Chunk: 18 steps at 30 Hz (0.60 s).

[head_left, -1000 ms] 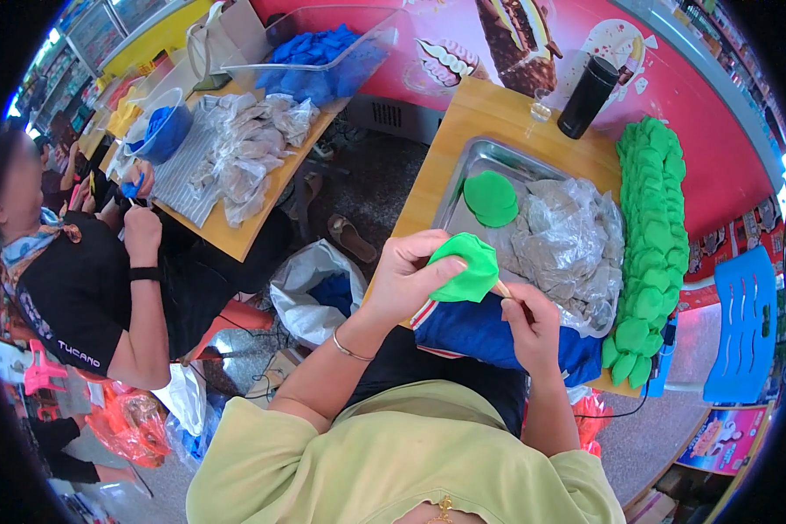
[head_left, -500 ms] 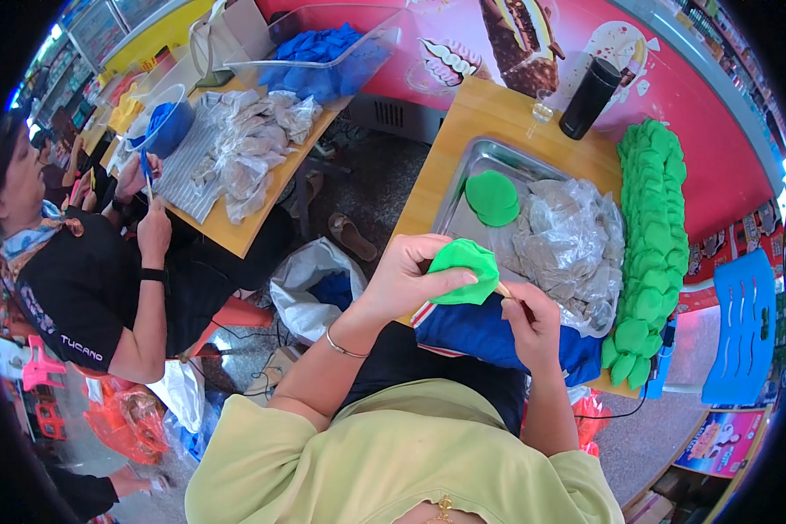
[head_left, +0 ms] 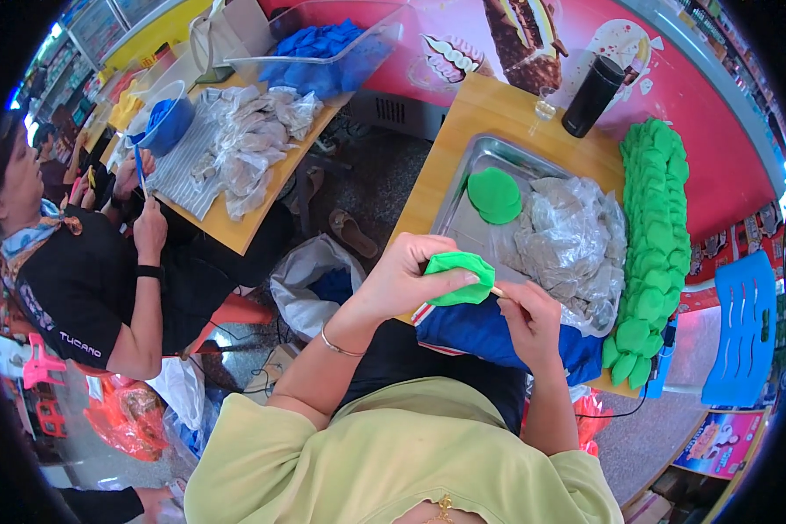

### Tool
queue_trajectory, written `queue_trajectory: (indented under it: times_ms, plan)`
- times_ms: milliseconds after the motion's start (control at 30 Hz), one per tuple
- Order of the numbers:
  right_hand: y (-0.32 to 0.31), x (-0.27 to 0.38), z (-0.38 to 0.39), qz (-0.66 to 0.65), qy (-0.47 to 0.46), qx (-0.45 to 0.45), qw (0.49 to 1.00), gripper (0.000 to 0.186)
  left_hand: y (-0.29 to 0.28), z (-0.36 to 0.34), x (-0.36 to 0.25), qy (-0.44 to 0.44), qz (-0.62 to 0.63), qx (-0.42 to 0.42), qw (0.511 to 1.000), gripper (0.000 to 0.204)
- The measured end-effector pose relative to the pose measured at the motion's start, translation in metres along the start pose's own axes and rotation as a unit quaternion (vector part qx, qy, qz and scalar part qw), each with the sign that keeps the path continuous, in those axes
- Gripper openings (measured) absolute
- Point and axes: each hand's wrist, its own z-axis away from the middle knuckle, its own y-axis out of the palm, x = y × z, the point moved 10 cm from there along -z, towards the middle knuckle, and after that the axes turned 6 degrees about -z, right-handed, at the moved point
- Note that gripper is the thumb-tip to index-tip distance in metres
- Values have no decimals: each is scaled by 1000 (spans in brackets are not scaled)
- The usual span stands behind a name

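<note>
My left hand [head_left: 415, 275] pinches a cupped green fabric-like piece [head_left: 461, 272] above the near edge of the table. My right hand [head_left: 524, 310] grips a thin pale wooden stick [head_left: 497, 292] that enters the right side of that piece. Beyond my hands, a steel tray [head_left: 473, 147] holds flat green round pieces [head_left: 494, 194] and a heap of crumpled clear plastic with greyish contents [head_left: 568, 244]. A long stack of green pieces [head_left: 651, 218] runs along the right side of the table. Folded blue cloth [head_left: 559, 349] lies below the tray.
At left, a co-worker [head_left: 79, 279] holds a blue strip at another table [head_left: 244, 234] with plastic bags, a blue bowl [head_left: 170, 131] and a bin of blue pieces [head_left: 323, 48]. A white sack [head_left: 301, 293] stands between the tables. A black bottle [head_left: 592, 96] and blue chair [head_left: 738, 327] are right.
The green piece in my left hand looks slightly flatter and more tilted. My hands have barely moved. The co-worker's hands have risen, and a leg or arm has appeared at the lower left.
</note>
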Motion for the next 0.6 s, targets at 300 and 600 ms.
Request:
queue_trajectory:
  times_ms: [300,600]
  plan:
    - [6,-7,0,-65,13,12,998,23,7,-1,-4,5,41,9,999,13]
    - [3,-1,-2,-7,-13,16,1000,20,6,1,11,-83,-9,-1,997,12]
